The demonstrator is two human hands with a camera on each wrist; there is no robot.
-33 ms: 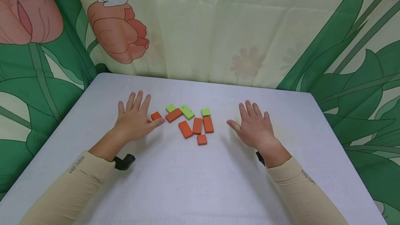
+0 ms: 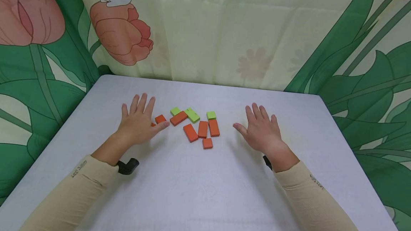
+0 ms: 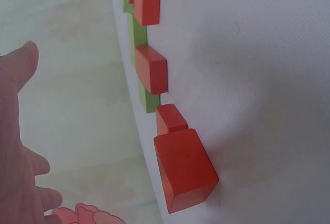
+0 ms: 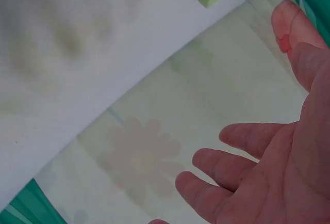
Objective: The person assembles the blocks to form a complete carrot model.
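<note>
The person's left hand (image 2: 136, 124) hovers over the desk (image 2: 205, 191), relaxed and gripping nothing, its fingers spread and pointing away, the thumb stretched inward toward the scattered blocks. The right hand (image 2: 260, 131) hovers likewise on the other side, just as free, fingers extended, its thumb pointing back toward the middle. Nearest the left hand, a red block (image 3: 186, 170) is mostly hidden behind the thumb in the head view but shows large from the left wrist, with a small red block (image 2: 160, 118) just beside it. Farther in, a longer red block (image 2: 178, 118) lies aslant between a small green block (image 2: 175, 111) and a longer green block (image 2: 192, 115). Between the two hands three oblong red blocks (image 2: 202, 129) lie side by side, the left one tilted; a little green block (image 2: 211, 115) sits right at the far end of the rightmost, and a short red piece (image 2: 207, 143) lies nearest the person. All the blocks lie on the desk, well apart from the right hand. Behind each hand I see a black wrist device (image 2: 128, 167) and a beige sleeve (image 2: 69, 195). Past the desk's far edge hangs a pale curtain (image 2: 199, 27) printed with big flowers and green leaves.
</note>
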